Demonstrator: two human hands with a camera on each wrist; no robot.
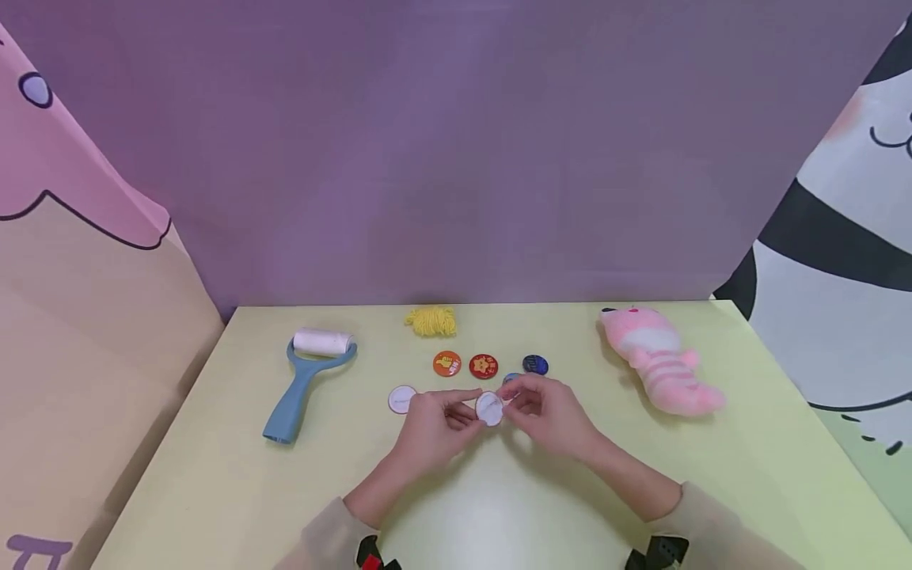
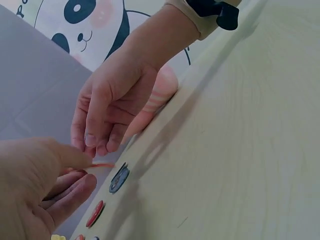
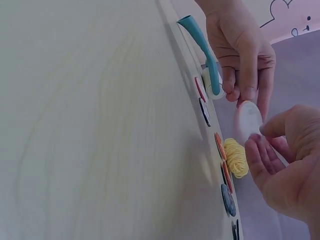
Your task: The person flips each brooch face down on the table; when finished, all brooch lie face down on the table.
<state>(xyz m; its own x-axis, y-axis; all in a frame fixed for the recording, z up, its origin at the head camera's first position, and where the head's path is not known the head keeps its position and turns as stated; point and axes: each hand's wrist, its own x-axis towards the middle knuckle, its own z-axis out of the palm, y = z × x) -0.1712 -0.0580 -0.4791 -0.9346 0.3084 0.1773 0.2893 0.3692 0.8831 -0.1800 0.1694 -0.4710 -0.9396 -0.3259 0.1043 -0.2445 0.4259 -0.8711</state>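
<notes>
Just above the table, a pin-back button badge (image 1: 489,408) has its white back turned up toward the head view. My left hand (image 1: 436,427) pinches its left edge between thumb and fingers. My right hand (image 1: 552,416) pinches the opposite edge with its fingertips. In the left wrist view the badge (image 2: 103,165) appears edge-on as a thin orange line. Its pale back (image 3: 249,119) shows in the right wrist view. A white round badge (image 1: 400,399) lies beside my left hand, which covers part of it. My right hand partly hides a light blue badge (image 1: 511,378).
Behind the hands lie an orange badge (image 1: 446,363), a red badge (image 1: 484,366) and a dark blue badge (image 1: 535,364). Yellow yarn (image 1: 431,321) sits at the table's back edge. A blue-handled lint roller (image 1: 299,388) is at left, a pink plush toy (image 1: 663,360) at right.
</notes>
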